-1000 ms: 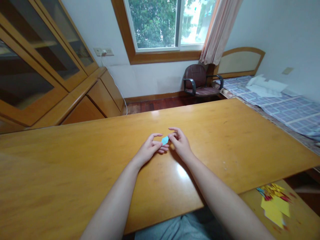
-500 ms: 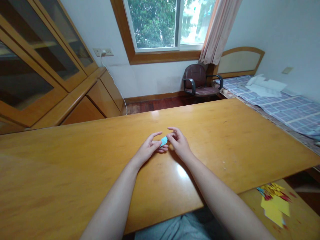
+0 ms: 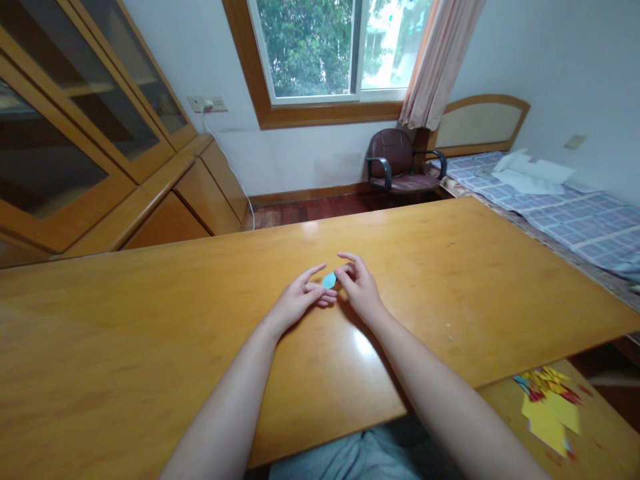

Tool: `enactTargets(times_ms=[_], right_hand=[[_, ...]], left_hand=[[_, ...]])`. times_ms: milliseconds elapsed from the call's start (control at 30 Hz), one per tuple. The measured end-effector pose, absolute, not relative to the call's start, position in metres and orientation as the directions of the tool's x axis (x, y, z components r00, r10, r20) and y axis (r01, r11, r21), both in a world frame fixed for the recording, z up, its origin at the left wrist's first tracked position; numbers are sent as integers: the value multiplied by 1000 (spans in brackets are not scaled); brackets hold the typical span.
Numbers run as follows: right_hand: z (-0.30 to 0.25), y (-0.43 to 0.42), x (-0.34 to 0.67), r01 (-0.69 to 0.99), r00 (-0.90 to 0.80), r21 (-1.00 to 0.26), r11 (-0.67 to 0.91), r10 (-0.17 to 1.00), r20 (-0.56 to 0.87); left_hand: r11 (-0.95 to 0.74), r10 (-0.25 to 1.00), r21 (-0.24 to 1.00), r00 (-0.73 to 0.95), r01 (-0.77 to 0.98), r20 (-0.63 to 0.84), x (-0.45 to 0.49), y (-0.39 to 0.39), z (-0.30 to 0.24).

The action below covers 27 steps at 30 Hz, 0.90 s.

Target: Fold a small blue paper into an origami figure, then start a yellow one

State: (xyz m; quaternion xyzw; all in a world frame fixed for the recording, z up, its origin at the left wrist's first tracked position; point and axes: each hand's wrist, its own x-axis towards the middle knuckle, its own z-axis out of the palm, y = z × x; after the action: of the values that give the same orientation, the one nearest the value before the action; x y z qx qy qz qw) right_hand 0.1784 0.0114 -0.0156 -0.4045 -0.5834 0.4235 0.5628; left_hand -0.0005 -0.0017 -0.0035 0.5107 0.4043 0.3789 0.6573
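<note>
A small piece of folded light-blue paper (image 3: 329, 281) is held between my two hands, just over the middle of the wooden table. My left hand (image 3: 303, 293) pinches its lower left side between thumb and fingers, with the index finger stretched out above. At the paper's right end, my right hand (image 3: 359, 283) grips it between thumb and fingertips, its index finger raised and curved. Part of the paper is covered by the fingertips, and its finer folds are too small to make out.
The wooden table (image 3: 150, 320) spreads wide around my hands. At lower right, a lower surface (image 3: 607, 413) carries yellow paper sheets (image 3: 550, 423) and several small folded yellow, red and blue pieces (image 3: 545, 381). Beyond stand a brown armchair (image 3: 393, 157), a bed (image 3: 565, 213) and a cabinet (image 3: 165, 200).
The blue paper has shifted slightly and turned a little between my fingers, and shows a more rounded outline. My left thumb has slid slightly right; both hands keep their hold.
</note>
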Motion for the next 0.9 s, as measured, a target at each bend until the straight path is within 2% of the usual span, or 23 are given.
enactTargets(times_ms=[633,800,900], right_hand=[[-15,11,179,10,-7,-954,301,954,301],[-17,15,180,14,13,-950,311,950,311],[-17,15,180,28,-8,-943,331,944,331]], left_hand=[[162,915,978,392,-128,-101,1,-1,-8],[160,938,975,333,-157,-101,4,-2,-3],[133,958,985,268,-113,-99,5,-1,-2]])
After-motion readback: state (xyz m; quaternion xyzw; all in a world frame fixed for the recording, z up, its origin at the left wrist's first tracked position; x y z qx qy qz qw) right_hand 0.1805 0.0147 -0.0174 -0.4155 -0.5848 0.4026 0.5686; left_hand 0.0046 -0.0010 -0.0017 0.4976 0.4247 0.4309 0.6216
